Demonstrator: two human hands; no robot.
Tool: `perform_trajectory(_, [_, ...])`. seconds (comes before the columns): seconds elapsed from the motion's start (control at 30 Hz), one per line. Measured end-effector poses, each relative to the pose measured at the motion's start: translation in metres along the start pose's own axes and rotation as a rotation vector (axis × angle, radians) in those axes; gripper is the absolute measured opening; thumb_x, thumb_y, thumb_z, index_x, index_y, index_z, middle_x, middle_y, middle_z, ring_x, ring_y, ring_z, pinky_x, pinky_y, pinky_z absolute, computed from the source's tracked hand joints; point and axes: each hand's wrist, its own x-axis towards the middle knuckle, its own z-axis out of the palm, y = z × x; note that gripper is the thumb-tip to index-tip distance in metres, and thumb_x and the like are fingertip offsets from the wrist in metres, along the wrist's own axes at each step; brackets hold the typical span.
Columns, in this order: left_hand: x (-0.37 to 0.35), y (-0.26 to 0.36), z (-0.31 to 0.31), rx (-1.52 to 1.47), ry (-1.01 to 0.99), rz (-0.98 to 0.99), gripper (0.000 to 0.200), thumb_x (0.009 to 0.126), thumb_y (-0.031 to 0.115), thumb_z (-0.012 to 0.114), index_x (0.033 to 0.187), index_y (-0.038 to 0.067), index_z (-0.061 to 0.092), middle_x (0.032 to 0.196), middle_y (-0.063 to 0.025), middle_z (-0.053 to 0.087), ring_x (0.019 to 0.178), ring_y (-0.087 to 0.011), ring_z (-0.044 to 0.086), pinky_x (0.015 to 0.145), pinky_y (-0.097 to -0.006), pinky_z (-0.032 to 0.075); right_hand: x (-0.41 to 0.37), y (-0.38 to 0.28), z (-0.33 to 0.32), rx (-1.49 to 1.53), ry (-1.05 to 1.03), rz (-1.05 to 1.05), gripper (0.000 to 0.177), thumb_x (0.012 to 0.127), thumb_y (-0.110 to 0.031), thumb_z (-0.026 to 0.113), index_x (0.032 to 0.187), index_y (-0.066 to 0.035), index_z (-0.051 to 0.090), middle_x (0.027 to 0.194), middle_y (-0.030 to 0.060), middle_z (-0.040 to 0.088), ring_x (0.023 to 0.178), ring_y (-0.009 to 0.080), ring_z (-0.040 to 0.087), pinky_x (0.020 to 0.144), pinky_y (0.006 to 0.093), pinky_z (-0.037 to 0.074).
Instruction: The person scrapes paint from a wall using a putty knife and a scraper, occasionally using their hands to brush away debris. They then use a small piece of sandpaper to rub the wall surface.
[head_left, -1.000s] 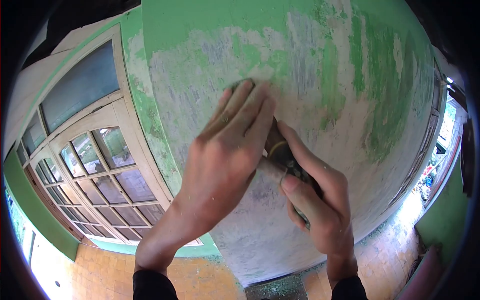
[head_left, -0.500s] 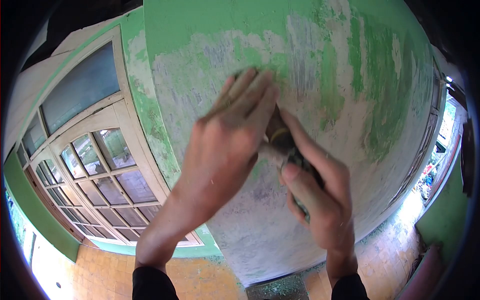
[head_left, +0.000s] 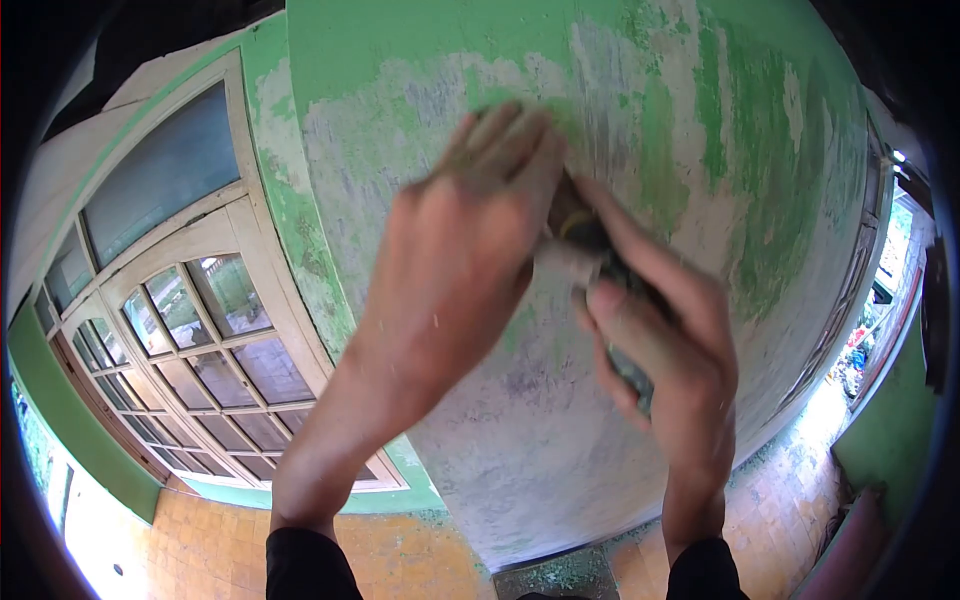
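Note:
In the head view the green painted wall [head_left: 480,420] in front of me is patchy, with paint worn down to pale plaster. My right hand [head_left: 670,340] is closed around the dark handle of a scraper [head_left: 585,228], which has a yellowish band near its front part. My left hand [head_left: 470,220] bears down over the scraper's front end against the wall, its fingers pressed together. The blade and working edge are hidden beneath the left fingers. Both hands are a little blurred.
A white-framed door with glass panes [head_left: 215,350] stands to the left of the wall corner. Green flakes lie on a dark mat [head_left: 560,578] at the wall's foot and on the orange tiled floor [head_left: 400,550]. Windows [head_left: 850,290] line the wall's far right.
Both hands and the scraper have shifted up along the wall and slightly to the right. Their hold looks the same.

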Motion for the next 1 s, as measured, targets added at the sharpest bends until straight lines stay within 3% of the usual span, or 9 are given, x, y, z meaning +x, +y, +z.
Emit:
perform_trajectory(0.2, [-0.02,0.011,0.009,0.088,-0.016,0.022,0.049,0.076,-0.006,0.073,0.124,0.003,0.07,0.135,-0.0163,0.067,0.131,-0.0366,0.059,0.112,-0.0459,0.05,-0.013,0.017,-0.003,0.023,-0.02,0.03,0.063,0.094,-0.019,0.054,0.152,0.002,0.047,0.075,0.004,0.057,0.044,0.0046,0.04,0.039,0.0221,0.028])
perform_trajectory(0.33, [0.008,0.006,0.0,0.107,-0.058,0.023,0.051,0.075,-0.006,0.072,0.125,0.002,0.069,0.136,-0.0176,0.065,0.132,-0.0384,0.058,0.116,-0.0467,0.046,0.005,-0.005,-0.005,0.03,-0.004,0.004,0.064,0.093,-0.018,0.053,0.153,0.005,0.045,0.071,0.0036,0.058,0.043,0.0045,0.04,0.038,0.0221,0.028])
perform_trajectory(0.53, [-0.018,0.014,0.011,0.06,-0.05,0.008,0.051,0.074,-0.008,0.072,0.125,0.002,0.069,0.134,-0.0165,0.067,0.132,-0.0351,0.059,0.114,-0.0468,0.048,-0.016,0.015,-0.007,0.045,-0.017,0.066,0.064,0.092,-0.019,0.056,0.152,0.004,0.047,0.068,0.002,0.055,0.043,0.0048,0.039,0.039,0.022,0.028])
perform_trajectory(0.6, [-0.001,0.007,0.01,0.011,0.026,0.014,0.053,0.074,-0.008,0.073,0.125,0.002,0.069,0.135,-0.0164,0.066,0.132,-0.0355,0.058,0.113,-0.0469,0.049,-0.002,0.002,-0.007,0.008,0.032,0.02,0.065,0.093,-0.018,0.055,0.153,0.005,0.045,0.065,0.0006,0.053,0.043,0.0048,0.038,0.04,0.0218,0.028])
perform_trajectory(0.8, [-0.013,0.012,0.012,0.04,0.001,0.025,0.052,0.074,-0.007,0.073,0.125,0.003,0.069,0.134,-0.0162,0.067,0.132,-0.0366,0.058,0.11,-0.0456,0.052,-0.009,0.014,-0.007,0.028,-0.004,-0.043,0.06,0.096,-0.019,0.053,0.151,0.004,0.047,0.07,0.0018,0.054,0.045,0.0046,0.04,0.039,0.0219,0.028])
perform_trajectory(1.0, [0.031,-0.006,0.004,0.121,-0.009,0.036,0.05,0.074,-0.011,0.068,0.122,0.002,0.07,0.131,-0.0165,0.068,0.128,-0.0354,0.061,0.109,-0.0435,0.052,0.017,-0.009,-0.009,0.054,0.049,-0.061,0.058,0.097,-0.019,0.054,0.152,0.0,0.049,0.075,0.0026,0.057,0.045,0.0041,0.042,0.037,0.0218,0.027])
